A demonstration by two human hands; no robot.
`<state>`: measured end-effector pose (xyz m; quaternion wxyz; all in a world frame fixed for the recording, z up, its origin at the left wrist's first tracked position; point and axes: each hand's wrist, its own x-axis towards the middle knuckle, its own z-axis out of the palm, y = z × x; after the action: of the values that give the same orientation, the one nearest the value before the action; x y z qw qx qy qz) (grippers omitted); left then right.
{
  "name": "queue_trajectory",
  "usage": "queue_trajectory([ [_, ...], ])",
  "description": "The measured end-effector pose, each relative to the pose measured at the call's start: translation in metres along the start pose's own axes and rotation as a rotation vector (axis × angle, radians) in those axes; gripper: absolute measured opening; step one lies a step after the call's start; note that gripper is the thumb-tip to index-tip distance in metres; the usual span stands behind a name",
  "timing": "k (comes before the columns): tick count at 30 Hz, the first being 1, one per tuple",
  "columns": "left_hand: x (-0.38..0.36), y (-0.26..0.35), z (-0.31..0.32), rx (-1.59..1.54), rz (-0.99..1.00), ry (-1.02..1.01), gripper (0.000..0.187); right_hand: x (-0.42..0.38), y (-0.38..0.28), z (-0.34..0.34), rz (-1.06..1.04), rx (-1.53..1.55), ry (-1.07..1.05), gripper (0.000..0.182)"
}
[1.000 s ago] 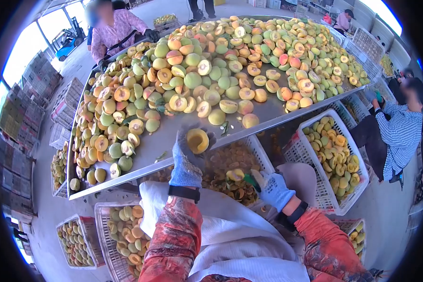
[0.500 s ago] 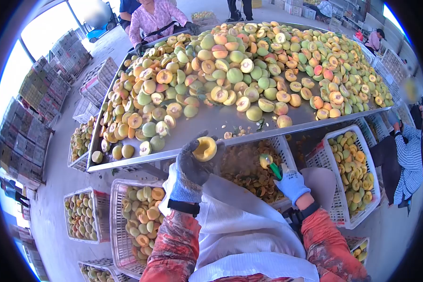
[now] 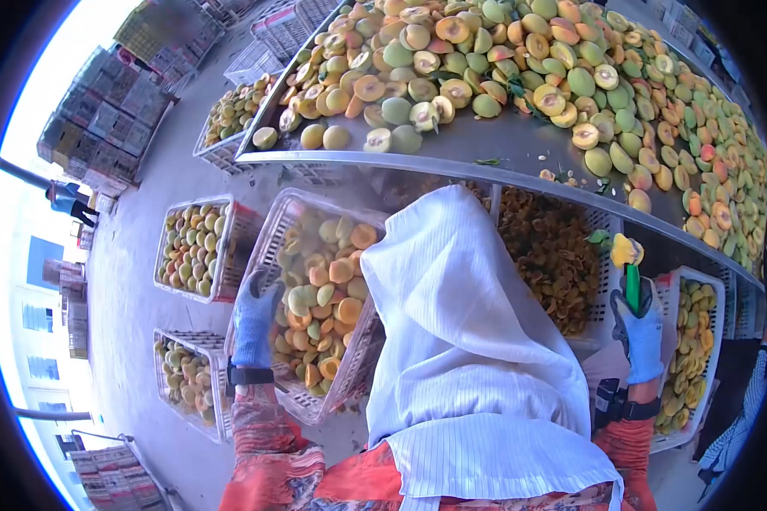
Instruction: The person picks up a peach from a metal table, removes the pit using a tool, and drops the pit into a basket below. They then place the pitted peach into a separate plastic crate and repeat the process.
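My left hand [image 3: 256, 322], in a blue glove with a dark palm, is closed over the left rim of a white plastic crate [image 3: 305, 407] beside my left leg. Halved peach-like fruit [image 3: 328, 298], green and orange, fills this crate. In my right hand [image 3: 642, 328], gloved alike, is a tool with a green handle [image 3: 632, 288], held upright. A yellow piece of fruit [image 3: 627, 250] sits at its top and hides the tip. That hand is above the right side of my lap, near a crate of yellow-green halves [image 3: 692, 341].
A metal table [image 3: 486, 153] heaped with halved fruit stands ahead. Below its edge, a bin [image 3: 550, 255] holds brown scraps. More filled crates [image 3: 192, 247] [image 3: 183, 379] stand to the left, before stacked crates [image 3: 102, 115]. A person in a checked sleeve [image 3: 737, 439] is at far right.
My left hand has moved from the table edge down to the crate rim; the fruit half it held is gone from it. The view has swung left. My right hand still holds the green-handled tool.
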<state>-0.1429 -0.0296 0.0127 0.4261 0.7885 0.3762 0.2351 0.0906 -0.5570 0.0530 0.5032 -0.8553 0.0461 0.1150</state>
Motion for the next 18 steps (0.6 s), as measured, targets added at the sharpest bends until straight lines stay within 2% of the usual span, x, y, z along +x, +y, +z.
queue_trajectory([
  [2, -0.011, -0.031, -0.036, -0.131, -0.274, 0.132, 0.028, 0.006, 0.014, 0.011, -0.209, 0.393, 0.169, 0.031],
  [3, -0.016, -0.031, -0.038, -0.137, -0.277, 0.137, 0.028, 0.022, 0.026, 0.014, -0.301, -0.003, 0.163, 0.037],
  [4, -0.02, -0.029, -0.037, -0.228, -0.409, 0.1, 0.026, 0.04, 0.043, 0.016, -0.383, -0.401, 0.16, 0.044],
  [5, -0.024, -0.027, -0.033, -0.324, -0.537, 0.061, 0.024, 0.044, 0.044, 0.019, -0.287, -0.984, -0.02, 0.052],
  [6, -0.024, -0.028, -0.021, -0.266, -0.45, 0.058, 0.023, 0.042, 0.043, 0.023, -0.204, -0.968, 0.029, 0.05],
  [8, -0.021, -0.051, -0.005, -0.143, -0.26, 0.092, 0.023, 0.034, 0.033, 0.017, -0.303, -0.687, 0.17, 0.043],
  [9, -0.025, -0.063, -0.004, -0.13, -0.271, 0.076, 0.023, 0.027, 0.043, 0.013, -0.281, -0.694, 0.162, 0.043],
  [11, -0.012, -0.087, 0.003, 0.028, -0.357, 0.057, 0.024, 0.039, 0.05, 0.011, -0.211, -0.514, 0.112, 0.035],
  [12, -0.011, -0.094, 0.002, 0.163, -0.432, -0.039, 0.026, 0.04, 0.043, 0.011, -0.228, -0.511, 0.111, 0.035],
  [13, -0.02, -0.102, 0.005, 0.258, -0.523, -0.129, 0.029, 0.033, 0.037, 0.008, -0.073, -0.375, 0.069, 0.032],
  [14, -0.034, -0.108, 0.014, 0.212, -0.522, -0.159, 0.032, 0.022, 0.038, 0.007, 0.091, -0.241, 0.025, 0.028],
  [15, -0.055, -0.079, 0.027, 0.222, -0.435, -0.27, 0.044, 0.037, 0.084, 0.003, -0.1, -0.234, 0.06, 0.025],
  [16, -0.073, -0.093, 0.049, 0.159, -0.457, -0.324, 0.06, 0.031, 0.078, 0.007, -0.096, -0.243, 0.053, 0.025],
  [17, -0.089, -0.11, 0.067, 0.291, -0.383, -0.473, 0.069, 0.024, 0.062, 0.011, 0.018, -0.275, 0.011, 0.025],
  [18, -0.108, -0.135, 0.093, 0.329, -0.175, -0.491, 0.068, 0.021, 0.051, 0.013, 0.129, -0.306, -0.026, 0.026],
])
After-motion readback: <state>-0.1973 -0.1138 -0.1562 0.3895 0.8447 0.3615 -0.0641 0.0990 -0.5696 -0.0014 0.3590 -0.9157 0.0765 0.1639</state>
